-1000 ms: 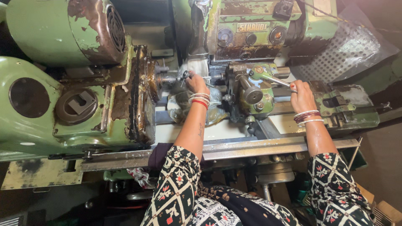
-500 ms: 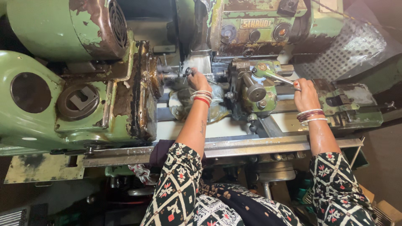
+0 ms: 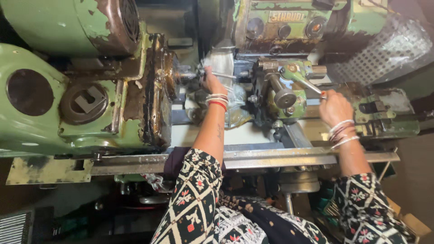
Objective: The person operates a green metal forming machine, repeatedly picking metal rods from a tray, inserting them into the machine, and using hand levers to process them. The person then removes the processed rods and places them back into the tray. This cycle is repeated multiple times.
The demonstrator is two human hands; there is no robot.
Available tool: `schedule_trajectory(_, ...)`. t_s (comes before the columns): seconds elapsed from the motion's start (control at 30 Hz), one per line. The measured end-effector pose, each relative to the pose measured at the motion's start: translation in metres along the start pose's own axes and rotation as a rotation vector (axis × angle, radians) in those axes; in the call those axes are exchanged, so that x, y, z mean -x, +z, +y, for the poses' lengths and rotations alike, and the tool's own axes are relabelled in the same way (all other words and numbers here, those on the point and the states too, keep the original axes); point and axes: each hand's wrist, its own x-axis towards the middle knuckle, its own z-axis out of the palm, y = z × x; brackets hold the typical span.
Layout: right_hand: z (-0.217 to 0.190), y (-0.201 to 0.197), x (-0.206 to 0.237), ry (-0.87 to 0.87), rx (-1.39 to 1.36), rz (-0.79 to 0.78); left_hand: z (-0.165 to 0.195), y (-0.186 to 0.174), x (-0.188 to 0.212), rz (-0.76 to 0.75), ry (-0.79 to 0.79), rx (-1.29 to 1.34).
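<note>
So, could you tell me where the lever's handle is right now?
In the head view, right of centre: the lever handle slants from the green tailstock into the right hand.

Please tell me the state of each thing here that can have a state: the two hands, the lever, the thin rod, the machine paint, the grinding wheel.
left hand: closed on the thin rod.
thin rod: lying level between the two machine heads.
right hand: closed on the lever's end.
lever: tilted, sloping down toward the right hand.
green machine body: paint chipped, rusty in places.
grinding wheel: whether it turns cannot be told.
</note>
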Motion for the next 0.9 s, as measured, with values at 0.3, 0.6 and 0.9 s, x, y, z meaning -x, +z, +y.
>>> schedule_trajectory(0.3,0.023,-0.017,-0.038,-0.122,-0.151,-0.012,0.005,-0.015,-0.002,-0.013,-0.177,-0.107)
schedule_trajectory(0.6,0.024,-0.021,-0.042,-0.058,-0.153,-0.071,-0.009,-0.018,-0.022,-0.088,-0.213,0.074)
schedule_trajectory(0.9,-0.027,-0.026,0.018,0.051,-0.143,0.086,-0.015,-0.015,-0.036,-0.118,-0.305,0.150)
